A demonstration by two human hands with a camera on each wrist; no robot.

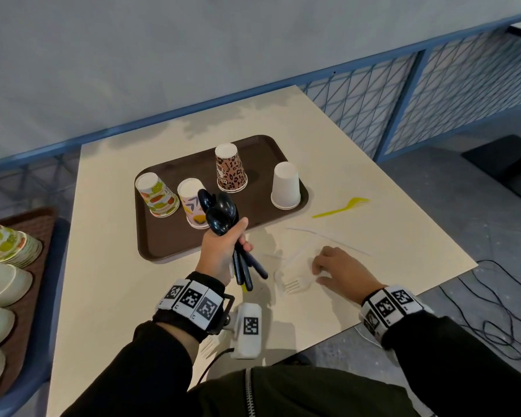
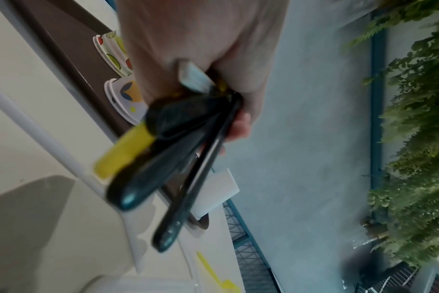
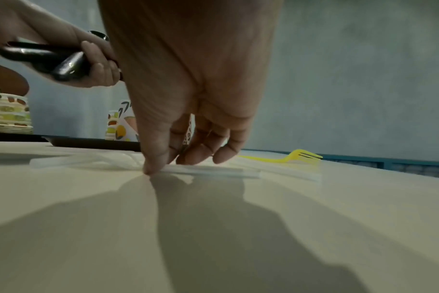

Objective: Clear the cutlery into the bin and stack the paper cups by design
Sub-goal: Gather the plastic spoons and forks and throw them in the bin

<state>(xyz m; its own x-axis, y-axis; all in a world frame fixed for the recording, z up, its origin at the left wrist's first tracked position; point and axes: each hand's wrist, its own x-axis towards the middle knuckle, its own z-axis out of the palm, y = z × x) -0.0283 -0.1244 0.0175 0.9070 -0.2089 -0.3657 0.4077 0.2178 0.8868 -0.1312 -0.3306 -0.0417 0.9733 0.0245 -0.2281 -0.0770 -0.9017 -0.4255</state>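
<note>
My left hand (image 1: pixel 238 236) grips a bundle of black plastic spoons (image 1: pixel 220 212) with one yellow piece (image 2: pixel 123 154), held just above the front edge of the brown tray (image 1: pixel 175 245). On the tray, rims down, stand a fruit-print cup (image 1: pixel 157 195), a pink patterned cup (image 1: pixel 190 194), a leopard-print cup (image 1: pixel 230 168) and a plain white cup (image 1: pixel 285 185). My right hand (image 3: pixel 168 164) is down on the table, thumb and fingertips pinching clear plastic cutlery (image 3: pixel 213 170). A white fork (image 1: pixel 295 284) lies beside it. A yellow fork (image 1: pixel 343 206) lies further back.
A thin clear straw (image 1: pixel 328 239) lies beyond my right hand. A second brown tray (image 1: pixel 27 230) on the blue seat at left carries lying stacks of fruit-print cups (image 1: pixel 9 245) and white cups (image 1: pixel 0 284). Cables (image 1: pixel 494 311) trail over the floor at right.
</note>
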